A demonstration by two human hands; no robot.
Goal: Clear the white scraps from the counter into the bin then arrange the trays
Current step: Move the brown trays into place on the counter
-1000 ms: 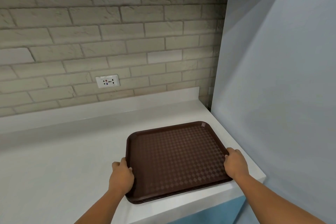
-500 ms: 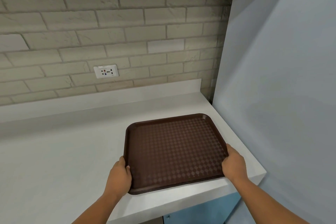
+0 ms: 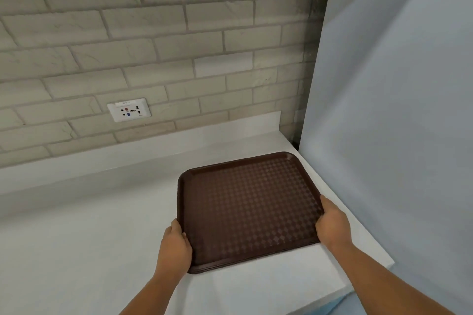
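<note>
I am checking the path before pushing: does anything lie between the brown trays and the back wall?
Nothing visible does. The stack of dark brown plastic trays lies on the white counter, gripped at its sides by the left hand and right hand; no object shows between it and the brick wall.

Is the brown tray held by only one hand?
No, the left hand grips the left edge of the brown tray and the right hand grips its right edge.

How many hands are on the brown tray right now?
2. The left hand grips the left rim of the brown tray; the right hand grips its right rim. Neither is hidden.
</note>
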